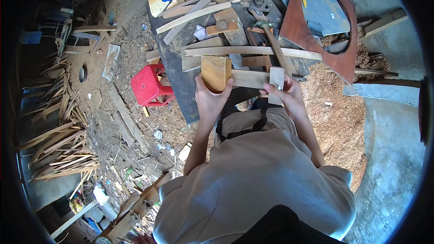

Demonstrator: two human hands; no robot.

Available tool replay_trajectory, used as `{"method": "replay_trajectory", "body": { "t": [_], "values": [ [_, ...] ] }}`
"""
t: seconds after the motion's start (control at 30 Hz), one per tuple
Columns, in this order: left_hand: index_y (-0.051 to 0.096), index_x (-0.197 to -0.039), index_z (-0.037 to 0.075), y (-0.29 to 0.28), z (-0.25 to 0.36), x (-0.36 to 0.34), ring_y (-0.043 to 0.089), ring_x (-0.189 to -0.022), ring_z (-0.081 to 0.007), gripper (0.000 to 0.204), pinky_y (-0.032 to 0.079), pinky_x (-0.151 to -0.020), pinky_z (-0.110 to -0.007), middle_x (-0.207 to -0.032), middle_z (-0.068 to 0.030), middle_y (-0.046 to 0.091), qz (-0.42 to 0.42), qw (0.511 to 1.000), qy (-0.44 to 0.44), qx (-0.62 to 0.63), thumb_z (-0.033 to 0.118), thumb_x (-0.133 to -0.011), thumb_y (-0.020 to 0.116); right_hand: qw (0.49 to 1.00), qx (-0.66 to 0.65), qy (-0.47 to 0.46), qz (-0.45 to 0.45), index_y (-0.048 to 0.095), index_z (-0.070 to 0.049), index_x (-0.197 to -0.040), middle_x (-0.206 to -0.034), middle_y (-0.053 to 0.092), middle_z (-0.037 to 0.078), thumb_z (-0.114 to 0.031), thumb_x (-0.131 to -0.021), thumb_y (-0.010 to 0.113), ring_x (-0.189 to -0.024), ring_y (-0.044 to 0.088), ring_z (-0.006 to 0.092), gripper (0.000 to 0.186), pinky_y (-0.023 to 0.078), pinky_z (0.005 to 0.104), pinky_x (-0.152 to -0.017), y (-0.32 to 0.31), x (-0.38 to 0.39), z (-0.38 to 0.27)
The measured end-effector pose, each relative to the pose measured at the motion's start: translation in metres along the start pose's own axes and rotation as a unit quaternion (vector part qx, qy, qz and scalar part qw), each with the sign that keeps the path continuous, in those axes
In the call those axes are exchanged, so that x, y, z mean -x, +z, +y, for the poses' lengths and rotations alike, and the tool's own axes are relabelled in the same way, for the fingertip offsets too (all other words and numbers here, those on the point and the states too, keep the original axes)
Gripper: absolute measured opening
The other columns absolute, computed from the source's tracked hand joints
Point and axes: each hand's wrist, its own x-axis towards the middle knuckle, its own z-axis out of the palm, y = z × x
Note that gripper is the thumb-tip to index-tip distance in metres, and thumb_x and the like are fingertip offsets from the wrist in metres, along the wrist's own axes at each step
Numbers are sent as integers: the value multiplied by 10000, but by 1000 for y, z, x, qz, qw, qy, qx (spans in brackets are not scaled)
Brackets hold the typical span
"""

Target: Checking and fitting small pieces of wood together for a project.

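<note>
Near the front edge of the dark workbench [183,101], my left hand [210,101] is closed around a thick yellowish wood block [215,73], its thumb on the right side. My right hand [290,97] grips a short pale wood piece [276,80] standing crosswise, with the thumb over its face. A flat wooden bar [250,79] spans between the block and the pale piece. Whether the three are joined cannot be made out. Just beyond my hands, a long curved wood strip [253,51] lies across the bench.
More offcuts and a hammer-like tool [271,36] cover the bench, with a reddish-brown panel with an oval opening [294,22] at the far right. A red plastic stool [147,86] stands left. Sawdust [334,126] lies right; wood strips [63,149] pile up far left.
</note>
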Motion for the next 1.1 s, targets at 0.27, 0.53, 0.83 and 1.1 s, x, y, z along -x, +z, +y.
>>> {"method": "replay_trajectory", "body": {
  "t": [0.27,0.53,0.83,1.1],
  "values": [
    [595,-1170,-36,2,-69,24,616,-942,-137,482,488,-841,-290,-1069,-82,655,-205,887,-237,340,257,-823,758,989,58,87,-107,599,7,-1103,-1010,652,82,-63,-807,740,-896,659,154,335,558,301,-811,-35,-27,25],
    [570,-1216,-11,7,-143,55,615,-977,-176,573,494,-873,-323,-1085,-92,634,-21,863,-395,315,323,-796,771,918,385,-94,-25,542,29,-1232,-1003,626,80,-114,-815,736,-857,616,138,481,508,261,-759,-78,-54,93],
    [546,-1210,-57,-31,-175,58,637,-916,-195,684,523,-813,-316,-1071,-128,631,105,844,-425,308,404,-764,784,563,794,-208,-97,595,9,-1091,-1003,593,128,-22,-736,606,-974,602,275,356,470,368,-911,-62,-109,161],
    [564,-1187,-58,-37,-151,63,638,-909,-187,629,520,-832,-331,-1080,-121,637,112,861,-405,286,343,-763,801,596,751,-179,-220,630,4,-895,-977,599,131,-45,-756,595,-938,625,265,152,518,359,-842,-22,-138,185]
  ]
}}
